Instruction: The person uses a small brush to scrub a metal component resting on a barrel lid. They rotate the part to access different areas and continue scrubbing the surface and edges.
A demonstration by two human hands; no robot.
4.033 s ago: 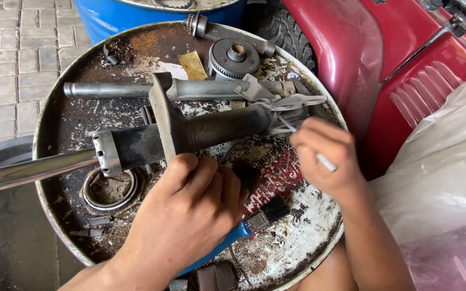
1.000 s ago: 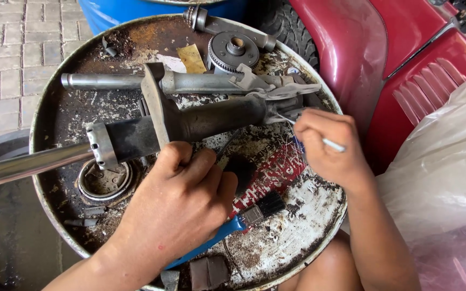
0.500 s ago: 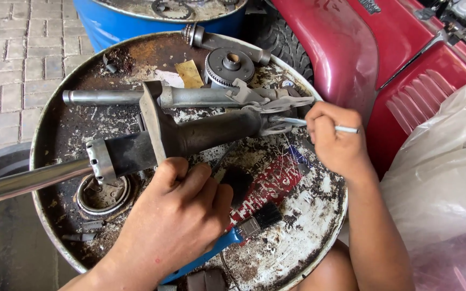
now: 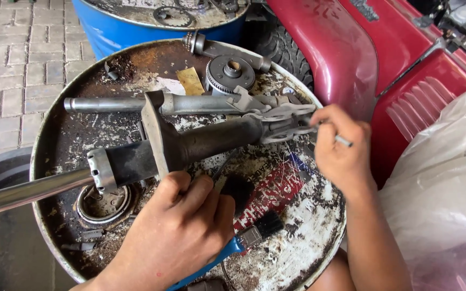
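A dark, greasy strut body [image 4: 190, 145] with a shiny rod [image 4: 25, 191] lies across the rusty drum top [image 4: 82, 124]. My left hand [image 4: 176, 231] rests by it, fingertips touching its underside. My right hand [image 4: 338, 151] pinches a thin white-handled tool [image 4: 342, 141], its tip at the metal bracket [image 4: 284, 119] on the strut's right end. A second grey tube [image 4: 114, 103] lies just behind the strut.
A blue-handled brush [image 4: 249, 237] lies beside my left hand. A gear [image 4: 230, 73] and a yellow scrap [image 4: 191, 81] sit at the drum's far side, a round ring [image 4: 103, 202] at its near left. A red vehicle body [image 4: 362, 59], clear plastic sheet [image 4: 449, 178] and blue drum [image 4: 130, 27] surround it.
My right hand has risen from the drum surface to the bracket, and the tool's tip now sits in it. The view has tilted slightly; my left hand has stayed in place.
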